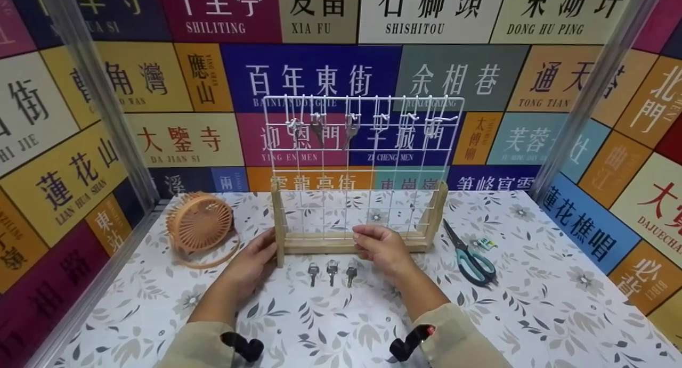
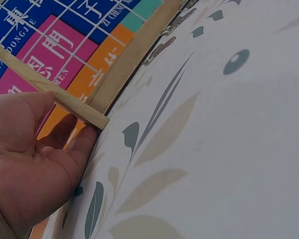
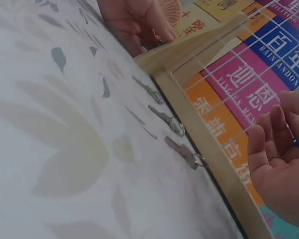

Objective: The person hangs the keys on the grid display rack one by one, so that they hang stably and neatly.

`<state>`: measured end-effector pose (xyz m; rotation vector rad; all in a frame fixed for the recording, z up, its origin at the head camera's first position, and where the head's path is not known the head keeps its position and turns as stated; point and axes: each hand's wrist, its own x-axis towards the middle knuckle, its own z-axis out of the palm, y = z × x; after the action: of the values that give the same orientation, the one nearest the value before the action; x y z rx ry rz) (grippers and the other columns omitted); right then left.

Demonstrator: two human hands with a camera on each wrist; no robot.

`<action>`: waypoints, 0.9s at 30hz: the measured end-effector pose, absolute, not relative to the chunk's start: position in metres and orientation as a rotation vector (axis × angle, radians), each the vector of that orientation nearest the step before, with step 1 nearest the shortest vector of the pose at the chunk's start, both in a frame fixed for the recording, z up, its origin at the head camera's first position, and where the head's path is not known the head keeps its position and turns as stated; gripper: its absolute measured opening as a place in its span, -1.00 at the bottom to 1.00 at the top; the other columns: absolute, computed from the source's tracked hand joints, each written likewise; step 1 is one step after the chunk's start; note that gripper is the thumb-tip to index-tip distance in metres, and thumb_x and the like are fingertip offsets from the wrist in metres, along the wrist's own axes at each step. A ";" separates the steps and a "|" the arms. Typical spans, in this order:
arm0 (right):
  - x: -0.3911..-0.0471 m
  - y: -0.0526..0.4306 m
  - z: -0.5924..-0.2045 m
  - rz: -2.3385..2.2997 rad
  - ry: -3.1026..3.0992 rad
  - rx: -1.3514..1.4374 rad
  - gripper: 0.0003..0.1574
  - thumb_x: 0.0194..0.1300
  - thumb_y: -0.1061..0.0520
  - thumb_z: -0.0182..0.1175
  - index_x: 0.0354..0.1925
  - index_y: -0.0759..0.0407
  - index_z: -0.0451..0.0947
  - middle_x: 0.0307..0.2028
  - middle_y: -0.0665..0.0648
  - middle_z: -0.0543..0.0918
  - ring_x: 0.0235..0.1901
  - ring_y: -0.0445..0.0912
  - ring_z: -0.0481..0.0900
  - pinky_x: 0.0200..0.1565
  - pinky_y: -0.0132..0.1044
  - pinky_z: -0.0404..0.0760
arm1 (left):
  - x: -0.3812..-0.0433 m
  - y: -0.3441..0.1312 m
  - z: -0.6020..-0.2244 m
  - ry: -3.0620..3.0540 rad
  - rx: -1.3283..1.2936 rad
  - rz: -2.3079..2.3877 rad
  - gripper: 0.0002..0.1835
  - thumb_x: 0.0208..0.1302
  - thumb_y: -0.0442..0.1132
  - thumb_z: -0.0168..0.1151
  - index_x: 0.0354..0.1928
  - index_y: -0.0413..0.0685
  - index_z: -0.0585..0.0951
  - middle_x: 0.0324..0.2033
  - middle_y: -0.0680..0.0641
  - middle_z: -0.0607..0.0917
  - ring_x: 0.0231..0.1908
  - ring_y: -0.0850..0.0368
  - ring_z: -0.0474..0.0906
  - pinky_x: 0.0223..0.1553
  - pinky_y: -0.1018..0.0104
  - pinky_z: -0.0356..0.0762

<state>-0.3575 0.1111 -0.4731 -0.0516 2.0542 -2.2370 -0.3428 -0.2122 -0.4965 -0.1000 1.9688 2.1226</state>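
A white wire grid rack point(image 1: 367, 171) stands upright in a wooden base point(image 1: 319, 245). Beside its left wooden post point(image 2: 79, 107), my left hand point(image 1: 258, 259) touches the outer side with thumb and fingertips. My right hand point(image 1: 384, 248) is in front of the lower grid, its fingers loosely bent and nothing visible in them. Three small keys lie in a row before the base: a left key point(image 1: 313, 273), a middle key point(image 1: 332, 272) and a right key point(image 1: 351, 272). More keys point(image 1: 350, 131) hang from white hooks point(image 1: 381, 120) along the upper grid.
An orange fan point(image 1: 201, 224) stands left of the rack. Teal-handled scissors point(image 1: 471, 261) lie to the right, by a small green item point(image 1: 486, 244). The tabletop point(image 1: 330, 325) has a leaf pattern. Walls of coloured sign panels point(image 1: 309, 75) enclose the back and sides.
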 end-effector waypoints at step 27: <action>-0.363 0.122 -0.512 -1.502 2.597 -0.410 -0.58 0.20 0.26 0.50 0.07 0.18 0.78 -0.13 0.12 0.81 -0.19 -0.15 0.67 -0.11 -0.36 0.67 | -0.345 -0.212 -0.502 1.926 -0.062 2.194 -0.41 0.72 -0.17 0.00 0.68 0.21 0.23 0.67 0.01 0.24 0.69 -0.07 0.13 0.72 0.03 0.12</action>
<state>-0.3626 0.1218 -0.5121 -0.4099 2.5970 -1.5021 -0.3445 -0.2117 -0.5020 -0.0617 1.9264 2.1943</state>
